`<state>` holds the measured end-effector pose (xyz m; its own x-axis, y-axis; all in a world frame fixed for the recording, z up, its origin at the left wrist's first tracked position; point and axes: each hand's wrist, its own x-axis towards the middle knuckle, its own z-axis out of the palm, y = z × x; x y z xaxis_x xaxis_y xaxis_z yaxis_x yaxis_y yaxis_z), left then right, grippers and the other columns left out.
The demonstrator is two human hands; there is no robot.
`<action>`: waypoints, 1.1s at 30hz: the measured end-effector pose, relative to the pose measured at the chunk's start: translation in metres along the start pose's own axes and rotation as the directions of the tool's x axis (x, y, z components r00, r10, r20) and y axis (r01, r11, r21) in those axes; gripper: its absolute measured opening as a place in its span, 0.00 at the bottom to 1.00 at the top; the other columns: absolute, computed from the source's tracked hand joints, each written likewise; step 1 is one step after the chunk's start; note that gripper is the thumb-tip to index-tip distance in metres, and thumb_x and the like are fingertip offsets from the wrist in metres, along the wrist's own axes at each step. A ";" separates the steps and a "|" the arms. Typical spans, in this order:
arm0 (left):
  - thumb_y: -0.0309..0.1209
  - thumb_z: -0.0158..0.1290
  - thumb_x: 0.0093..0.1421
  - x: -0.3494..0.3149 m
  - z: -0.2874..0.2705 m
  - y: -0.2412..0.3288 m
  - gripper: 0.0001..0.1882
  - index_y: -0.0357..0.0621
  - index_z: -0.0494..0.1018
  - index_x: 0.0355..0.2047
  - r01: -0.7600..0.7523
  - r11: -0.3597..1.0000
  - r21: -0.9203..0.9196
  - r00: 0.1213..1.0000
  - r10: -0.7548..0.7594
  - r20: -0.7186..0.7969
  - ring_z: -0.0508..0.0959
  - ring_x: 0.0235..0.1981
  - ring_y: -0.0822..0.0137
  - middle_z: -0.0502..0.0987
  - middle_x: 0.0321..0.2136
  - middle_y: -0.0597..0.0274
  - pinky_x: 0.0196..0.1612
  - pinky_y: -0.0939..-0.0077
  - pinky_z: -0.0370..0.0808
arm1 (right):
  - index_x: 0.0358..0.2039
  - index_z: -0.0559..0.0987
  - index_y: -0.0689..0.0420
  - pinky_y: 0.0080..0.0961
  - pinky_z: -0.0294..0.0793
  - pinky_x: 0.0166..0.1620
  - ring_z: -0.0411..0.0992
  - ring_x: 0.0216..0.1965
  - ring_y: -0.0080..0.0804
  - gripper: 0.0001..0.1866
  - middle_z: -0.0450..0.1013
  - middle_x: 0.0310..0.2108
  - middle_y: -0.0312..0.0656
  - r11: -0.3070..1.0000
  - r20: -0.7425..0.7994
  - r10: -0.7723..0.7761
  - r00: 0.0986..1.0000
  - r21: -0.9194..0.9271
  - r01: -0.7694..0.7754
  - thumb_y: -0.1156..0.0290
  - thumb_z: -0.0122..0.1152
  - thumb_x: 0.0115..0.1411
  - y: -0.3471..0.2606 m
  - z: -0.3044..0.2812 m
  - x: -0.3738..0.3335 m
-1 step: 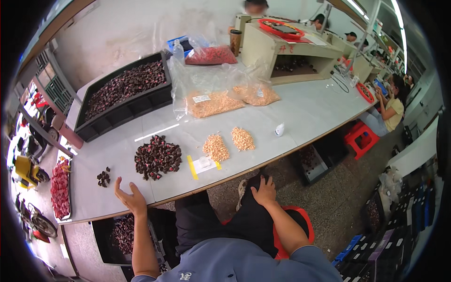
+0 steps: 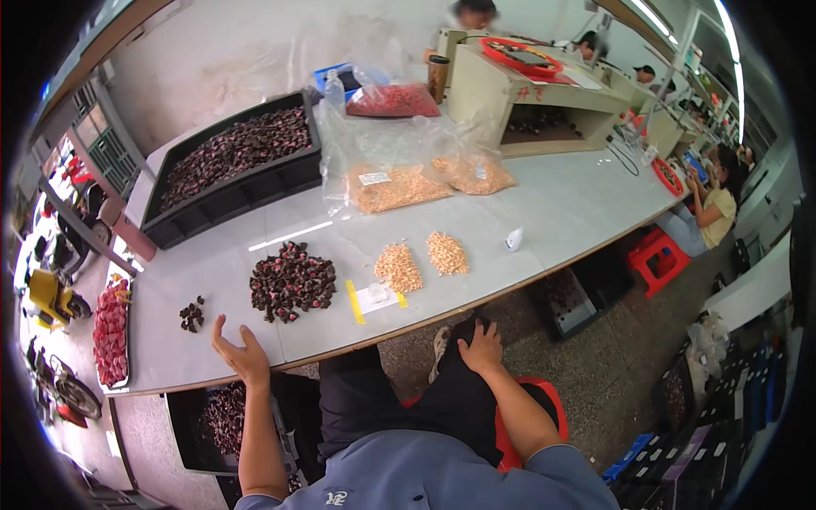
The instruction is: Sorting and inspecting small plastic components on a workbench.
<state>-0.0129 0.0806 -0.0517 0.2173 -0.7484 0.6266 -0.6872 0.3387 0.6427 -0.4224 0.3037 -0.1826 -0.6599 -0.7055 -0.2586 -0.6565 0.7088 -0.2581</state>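
Note:
My left hand (image 2: pixel 246 357) rests at the near edge of the table, fingers apart and nothing in them. Just beyond it lie a few dark pieces (image 2: pixel 191 316), and to its right is a larger pile of dark brown pieces with pink bits (image 2: pixel 292 282). On my right thigh lies my right hand (image 2: pixel 483 347), its fingers spread and holding nothing. Two small heaps of pale chopped bits, the left heap (image 2: pixel 399 269) and the right heap (image 2: pixel 447 253), sit near the middle. In front of them a small clear piece (image 2: pixel 376 293) lies on a white patch edged with yellow tape (image 2: pixel 357 303).
Behind the piles stand a black crate (image 2: pixel 238 194) of dark pieces and clear bags of pale bits (image 2: pixel 399 189). A tray of red packets (image 2: pixel 110 336) is at the left end, a small white bottle (image 2: pixel 514 239) at right. Several people sit along the bench beyond a beige box (image 2: pixel 544 106).
The view has shifted slightly, so the table's things appear a little further right. Both hands keep the same places and poses.

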 end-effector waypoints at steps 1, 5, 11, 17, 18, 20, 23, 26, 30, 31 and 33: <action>0.21 0.53 0.60 -0.001 -0.001 0.000 0.26 0.30 0.64 0.59 -0.001 1.000 -0.003 1.000 0.001 0.004 0.66 0.61 0.46 0.70 0.56 0.43 0.66 0.55 0.61 | 0.72 0.55 0.53 0.53 0.67 0.62 0.57 0.65 0.68 0.46 0.48 0.70 0.66 0.999 0.022 0.011 1.000 -0.035 -0.011 0.45 0.60 0.61 0.000 0.002 0.005; 0.20 0.53 0.59 -0.003 0.005 0.001 0.26 0.31 0.64 0.59 -0.016 1.000 -0.010 1.000 0.016 0.012 0.67 0.61 0.48 0.70 0.56 0.45 0.66 0.57 0.60 | 0.71 0.55 0.55 0.54 0.69 0.60 0.61 0.62 0.68 0.46 0.52 0.68 0.66 0.993 0.032 0.044 0.999 -0.108 -0.040 0.44 0.59 0.60 -0.010 0.003 0.019; 0.19 0.54 0.58 -0.004 0.004 -0.001 0.27 0.31 0.64 0.58 -0.042 0.999 0.002 0.998 0.042 0.040 0.67 0.61 0.48 0.70 0.56 0.45 0.67 0.57 0.60 | 0.62 0.70 0.58 0.59 0.70 0.56 0.61 0.63 0.66 0.38 0.54 0.67 0.65 0.990 -0.096 -0.045 0.994 -0.137 0.032 0.44 0.59 0.58 -0.025 0.027 0.045; 0.19 0.54 0.58 -0.003 0.003 0.003 0.27 0.31 0.64 0.58 -0.046 0.999 0.002 0.998 0.046 0.053 0.67 0.61 0.48 0.70 0.55 0.45 0.67 0.57 0.60 | 0.61 0.73 0.49 0.52 0.69 0.60 0.66 0.64 0.51 0.31 0.68 0.63 0.47 0.945 -0.097 -0.250 0.963 -0.240 0.221 0.44 0.52 0.63 -0.047 0.022 0.066; 0.19 0.54 0.58 -0.004 0.002 0.001 0.27 0.31 0.64 0.58 -0.063 0.998 0.001 0.997 0.063 0.052 0.67 0.61 0.48 0.70 0.55 0.45 0.67 0.57 0.60 | 0.60 0.74 0.48 0.51 0.69 0.61 0.66 0.64 0.50 0.30 0.69 0.62 0.46 0.945 -0.137 -0.289 0.947 -0.199 0.259 0.45 0.50 0.64 -0.050 0.022 0.068; 0.19 0.54 0.58 -0.002 0.005 -0.001 0.27 0.31 0.64 0.58 -0.062 0.998 0.000 0.998 0.062 0.032 0.67 0.61 0.48 0.70 0.55 0.45 0.67 0.57 0.60 | 0.60 0.75 0.47 0.49 0.68 0.61 0.66 0.64 0.48 0.29 0.71 0.62 0.44 0.936 -0.166 -0.339 0.926 -0.160 0.313 0.45 0.48 0.65 -0.056 0.021 0.075; 0.18 0.54 0.58 -0.003 -0.001 -0.003 0.26 0.31 0.64 0.58 -0.041 0.999 0.011 0.999 0.041 0.005 0.68 0.61 0.49 0.71 0.55 0.46 0.66 0.56 0.61 | 0.60 0.75 0.46 0.47 0.65 0.64 0.65 0.65 0.49 0.29 0.70 0.63 0.44 0.979 0.014 -0.183 0.983 -0.093 0.184 0.44 0.48 0.65 -0.070 0.010 0.070; 0.17 0.51 0.60 -0.008 0.002 -0.004 0.24 0.33 0.64 0.57 -0.005 0.975 -0.220 0.993 -0.020 -0.113 0.71 0.58 0.52 0.71 0.55 0.46 0.64 0.54 0.66 | 0.63 0.73 0.46 0.46 0.61 0.67 0.63 0.67 0.48 0.32 0.67 0.65 0.44 0.943 -0.096 -0.291 0.952 -0.195 0.269 0.41 0.48 0.65 -0.055 0.022 0.088; 0.15 0.50 0.58 -0.064 -0.020 0.018 0.23 0.35 0.65 0.56 -0.285 0.936 -0.206 0.958 0.271 -0.095 0.71 0.58 0.49 0.71 0.53 0.44 0.61 0.56 0.68 | 0.65 0.70 0.45 0.46 0.61 0.67 0.62 0.68 0.48 0.33 0.65 0.67 0.44 0.962 -0.062 -0.251 0.966 -0.129 0.241 0.41 0.47 0.65 -0.054 0.020 0.085; 0.14 0.50 0.58 -0.088 -0.023 0.020 0.24 0.35 0.65 0.55 -0.273 0.925 -0.264 0.962 0.269 -0.051 0.72 0.57 0.48 0.72 0.52 0.43 0.60 0.57 0.69 | 0.65 0.70 0.45 0.46 0.61 0.67 0.62 0.68 0.48 0.33 0.65 0.67 0.44 0.963 -0.071 -0.248 0.966 -0.123 0.239 0.41 0.47 0.65 -0.057 0.016 0.083; 0.18 0.55 0.57 -0.126 -0.029 0.022 0.22 0.35 0.68 0.53 -0.221 0.944 -0.244 0.955 0.260 0.140 0.76 0.49 0.45 0.75 0.48 0.43 0.52 0.58 0.76 | 0.65 0.70 0.47 0.46 0.62 0.67 0.61 0.68 0.47 0.33 0.64 0.68 0.44 0.967 -0.039 -0.220 0.975 -0.140 0.213 0.41 0.46 0.66 -0.057 0.012 0.080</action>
<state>-0.0351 0.1993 -0.1038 -0.0681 -0.7072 0.7037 -0.5281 0.6240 0.5760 -0.4332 0.2072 -0.1993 -0.5128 -0.8436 -0.1594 -0.8265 0.5353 -0.1741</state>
